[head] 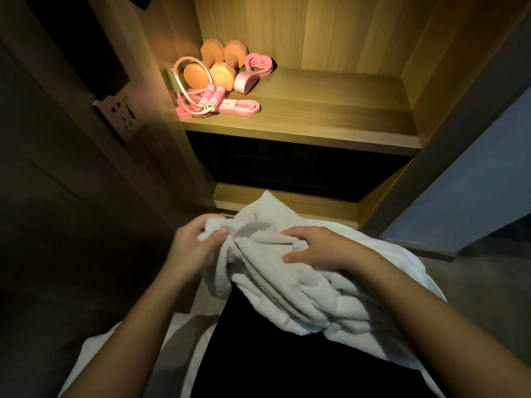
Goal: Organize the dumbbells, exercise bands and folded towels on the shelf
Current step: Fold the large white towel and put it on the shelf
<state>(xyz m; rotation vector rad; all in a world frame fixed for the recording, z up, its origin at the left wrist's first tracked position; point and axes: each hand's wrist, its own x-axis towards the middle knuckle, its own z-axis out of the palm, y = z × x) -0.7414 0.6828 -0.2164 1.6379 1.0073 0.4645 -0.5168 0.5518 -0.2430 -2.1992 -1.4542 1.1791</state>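
Note:
A crumpled white towel [287, 285] lies across my lap below the wooden shelf [330, 110]. My left hand [192, 242] pinches a bunched corner of it between thumb and fingers. My right hand [319, 248] grips a fold near the towel's middle, fingers curled into the cloth. On the lit shelf's left side sit two orange dumbbells [218, 64], a pink skipping rope [207, 96], a flat pink exercise band [244, 106] and a pink heart-shaped band [255, 70].
The right part of the lit shelf is bare wood. A dark compartment [301, 165] opens under it, with a lower ledge [287, 202] just beyond the towel. A wall socket [120, 116] is at the left; a grey panel [474, 182] stands at the right.

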